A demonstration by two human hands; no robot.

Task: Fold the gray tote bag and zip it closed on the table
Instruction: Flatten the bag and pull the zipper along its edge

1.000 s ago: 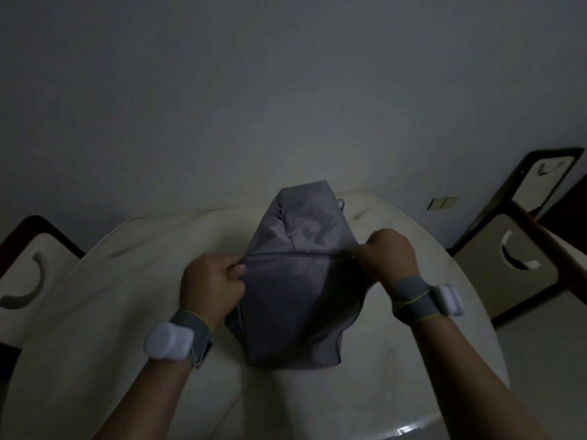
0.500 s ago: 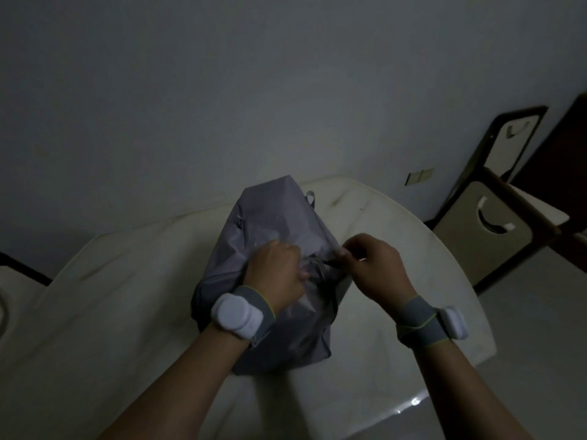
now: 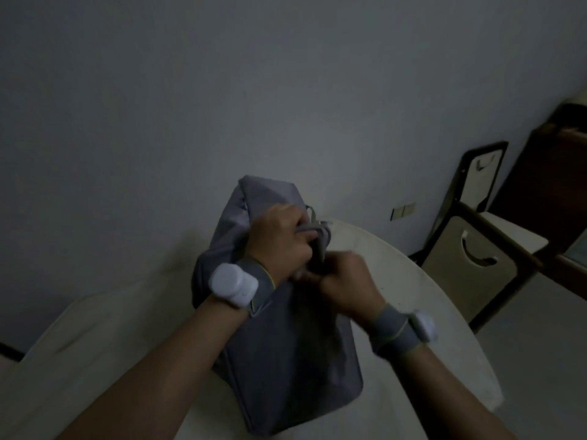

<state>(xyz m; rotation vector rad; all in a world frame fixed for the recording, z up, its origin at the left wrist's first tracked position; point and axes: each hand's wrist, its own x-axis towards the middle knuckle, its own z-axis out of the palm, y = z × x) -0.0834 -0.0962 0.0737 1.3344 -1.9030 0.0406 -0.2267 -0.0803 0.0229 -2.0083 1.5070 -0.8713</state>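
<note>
The gray tote bag (image 3: 286, 360) lies bunched on the round white table (image 3: 413, 296), its far end raised toward the wall. My left hand (image 3: 281, 241) reaches across the bag and is clenched around a gathered fold and strap at the bag's right side. Just below it, my right hand (image 3: 346, 287) is closed on the fabric at the same spot; motion blur hides its fingertips. Both wrists wear gray bands with white pods. The zipper is not visible.
A gray wall rises right behind the table. Dark-framed chairs with cream seats (image 3: 470, 265) stand to the right, close to the table's edge. A wall socket (image 3: 403, 211) sits low on the wall. The room is dim.
My left hand has crossed from the bag's left edge to its right side and gathered the fabric. My right hand has closed in beside it. The view has swung left and down.
</note>
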